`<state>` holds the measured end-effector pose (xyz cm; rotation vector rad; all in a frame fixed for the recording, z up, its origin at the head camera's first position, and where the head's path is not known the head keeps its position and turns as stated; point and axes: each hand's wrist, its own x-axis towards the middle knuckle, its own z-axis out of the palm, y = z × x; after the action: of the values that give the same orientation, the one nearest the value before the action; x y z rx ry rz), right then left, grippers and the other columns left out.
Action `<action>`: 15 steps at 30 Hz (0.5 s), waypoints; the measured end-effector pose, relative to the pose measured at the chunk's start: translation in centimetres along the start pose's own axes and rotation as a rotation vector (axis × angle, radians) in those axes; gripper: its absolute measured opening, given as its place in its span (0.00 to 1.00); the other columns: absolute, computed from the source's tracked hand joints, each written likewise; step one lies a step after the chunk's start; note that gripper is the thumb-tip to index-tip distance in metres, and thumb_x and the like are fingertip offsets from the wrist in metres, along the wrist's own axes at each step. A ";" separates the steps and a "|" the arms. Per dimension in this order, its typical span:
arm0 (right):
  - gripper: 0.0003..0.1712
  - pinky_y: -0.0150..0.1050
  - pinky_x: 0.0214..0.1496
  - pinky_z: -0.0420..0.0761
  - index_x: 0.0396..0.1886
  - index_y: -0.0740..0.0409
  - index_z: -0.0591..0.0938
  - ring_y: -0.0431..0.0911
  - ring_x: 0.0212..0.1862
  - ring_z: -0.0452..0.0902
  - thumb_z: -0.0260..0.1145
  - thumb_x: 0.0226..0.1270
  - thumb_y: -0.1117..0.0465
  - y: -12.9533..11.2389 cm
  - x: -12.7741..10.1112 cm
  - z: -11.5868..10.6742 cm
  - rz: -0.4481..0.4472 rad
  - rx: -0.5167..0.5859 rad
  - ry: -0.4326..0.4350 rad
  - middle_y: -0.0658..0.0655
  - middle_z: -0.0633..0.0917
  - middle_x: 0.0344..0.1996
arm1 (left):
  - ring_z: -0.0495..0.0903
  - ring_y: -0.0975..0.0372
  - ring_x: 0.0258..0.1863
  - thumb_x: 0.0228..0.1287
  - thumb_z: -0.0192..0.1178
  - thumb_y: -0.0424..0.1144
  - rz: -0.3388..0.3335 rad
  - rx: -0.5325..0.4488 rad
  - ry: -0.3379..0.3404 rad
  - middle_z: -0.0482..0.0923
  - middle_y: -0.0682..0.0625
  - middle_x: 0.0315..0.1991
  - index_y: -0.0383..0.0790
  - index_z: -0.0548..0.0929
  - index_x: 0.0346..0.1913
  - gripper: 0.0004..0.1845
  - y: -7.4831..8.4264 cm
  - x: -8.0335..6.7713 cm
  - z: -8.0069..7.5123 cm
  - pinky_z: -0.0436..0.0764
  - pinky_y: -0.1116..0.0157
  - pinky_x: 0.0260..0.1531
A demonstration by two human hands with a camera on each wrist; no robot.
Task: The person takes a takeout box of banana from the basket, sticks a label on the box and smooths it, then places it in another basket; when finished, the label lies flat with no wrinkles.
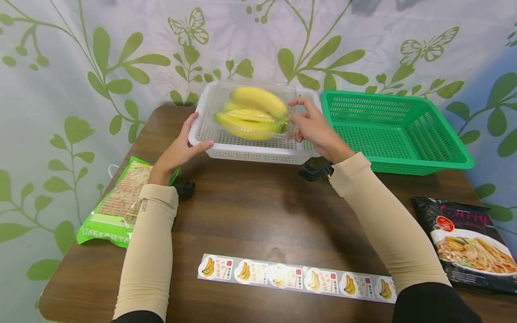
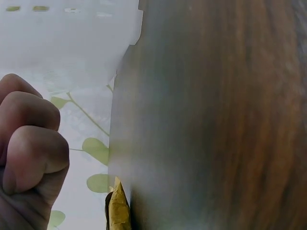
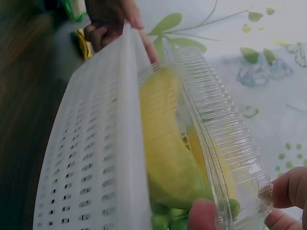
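At the mouth of the white basket point(image 1: 258, 154), you have a clear plastic box point(image 3: 230, 129), shiny and ridged along its wall. Through it show plump yellow bananas point(image 1: 250, 131), greenish toward their ends. Whether the box touches the basket's bottom, you cannot tell. Your right hand point(image 1: 313, 128) pinches the right end of the box between thumb and fingers, its forearm slanting inward over the worktop point(image 1: 242, 206). Your left hand point(image 1: 179, 148) grips the basket's left end, with the thumb laid along the front rim.

Indoor spot, kind unclear: table point(image 1: 250, 211), leaf-print backdrop point(image 1: 250, 40).
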<state>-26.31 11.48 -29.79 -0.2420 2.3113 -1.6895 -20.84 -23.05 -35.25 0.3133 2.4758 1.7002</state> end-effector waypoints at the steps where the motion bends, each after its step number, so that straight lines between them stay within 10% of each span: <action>1: 0.20 0.41 0.27 0.74 0.61 0.44 0.63 0.56 0.26 0.75 0.52 0.72 0.56 -0.2 -0.2 0.0 -0.001 0.008 -0.003 0.64 0.71 0.28 | 0.68 0.53 0.56 0.60 0.62 0.47 -0.001 -0.001 0.000 0.58 0.39 0.63 0.53 0.36 0.73 0.50 0.0 0.0 0.0 0.65 0.52 0.56; 15: 0.21 0.50 0.36 0.72 0.60 0.43 0.64 0.61 0.29 0.72 0.55 0.70 0.53 -2.8 -4.5 -0.9 -0.027 0.122 -0.050 0.63 0.64 0.29 | 0.70 0.54 0.54 0.60 0.62 0.47 0.025 -0.047 -0.012 0.62 0.40 0.60 0.55 0.37 0.73 0.49 -0.2 -0.1 0.2 0.66 0.55 0.54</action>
<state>-22.38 12.71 -26.36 -0.2892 2.1691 -1.8089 -20.75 -23.00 -35.52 0.3501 2.4295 1.7573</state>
